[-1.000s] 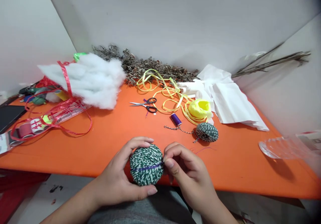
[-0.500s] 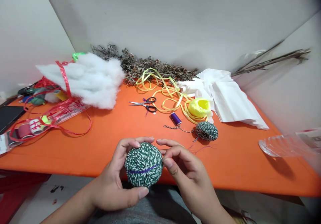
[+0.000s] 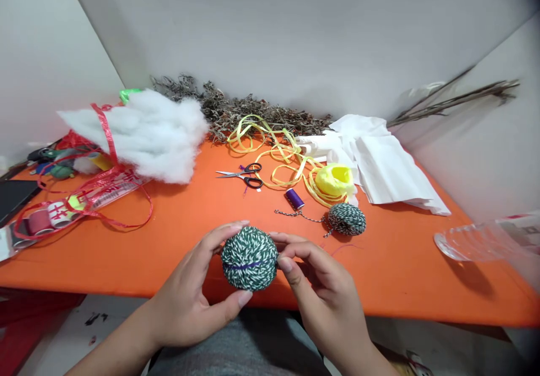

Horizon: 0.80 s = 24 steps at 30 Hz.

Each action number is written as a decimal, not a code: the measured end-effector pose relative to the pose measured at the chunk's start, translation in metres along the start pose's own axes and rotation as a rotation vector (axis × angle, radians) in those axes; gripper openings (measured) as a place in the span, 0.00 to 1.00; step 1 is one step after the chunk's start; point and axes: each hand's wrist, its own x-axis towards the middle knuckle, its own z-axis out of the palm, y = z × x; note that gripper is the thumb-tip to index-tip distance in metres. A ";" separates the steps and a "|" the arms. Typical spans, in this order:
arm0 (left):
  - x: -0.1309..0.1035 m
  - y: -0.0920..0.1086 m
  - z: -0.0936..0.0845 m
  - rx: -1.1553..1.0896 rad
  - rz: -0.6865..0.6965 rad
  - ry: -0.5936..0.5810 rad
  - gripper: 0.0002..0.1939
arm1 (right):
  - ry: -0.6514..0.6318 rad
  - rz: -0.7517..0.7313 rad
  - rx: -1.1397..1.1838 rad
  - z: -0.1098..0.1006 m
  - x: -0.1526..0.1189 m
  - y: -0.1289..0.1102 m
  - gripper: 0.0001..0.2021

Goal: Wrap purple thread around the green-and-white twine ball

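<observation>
A green-and-white knitted ball [image 3: 251, 263], crossed by a line of purple thread, is held just above the table's near edge. My left hand [image 3: 198, 291] grips it from the left, fingers over the top and thumb underneath. At the ball's right edge, the thumb and forefinger of my right hand [image 3: 312, 280] are pinched together. Whatever lies in that pinch is too small or hidden to make out. Beyond my hands lie a purple thread spool [image 3: 294, 199] and a dark green-and-white yarn ball [image 3: 346, 219] with a loose strand.
Black-handled scissors [image 3: 247, 175] lie mid-table on the orange cover [image 3: 177, 252]. White stuffing [image 3: 156, 140] and red plastic ribbon [image 3: 107, 128] are at left. Yellow ribbon [image 3: 333, 179], white sheets [image 3: 392, 168] and dried twigs [image 3: 253, 112] fill the back. A clear plastic container [image 3: 468, 244] stands right.
The knitted ball has been raised slightly and shifted right, and it has tilted so the purple line looks shorter. Both hands remain at it.
</observation>
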 end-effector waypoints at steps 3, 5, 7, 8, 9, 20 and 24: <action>0.002 0.003 -0.001 0.108 0.042 -0.043 0.39 | 0.005 -0.010 -0.024 -0.001 0.002 0.000 0.06; 0.003 0.004 -0.002 0.165 0.040 -0.065 0.37 | 0.000 -0.008 -0.026 -0.002 0.002 0.000 0.06; 0.003 0.005 -0.002 0.182 0.029 -0.061 0.36 | -0.009 0.000 -0.022 -0.002 0.002 0.001 0.07; 0.003 0.004 -0.002 0.180 0.022 -0.058 0.35 | -0.014 0.001 -0.019 -0.003 0.001 0.001 0.07; 0.003 0.004 -0.002 0.178 0.014 -0.056 0.35 | -0.017 0.002 -0.017 -0.003 0.001 0.001 0.07; 0.003 0.003 0.000 0.171 -0.006 -0.027 0.33 | -0.032 0.047 0.052 -0.004 0.001 0.001 0.07; 0.002 0.002 0.001 0.147 -0.018 -0.032 0.33 | -0.029 0.061 0.055 -0.004 0.001 0.004 0.07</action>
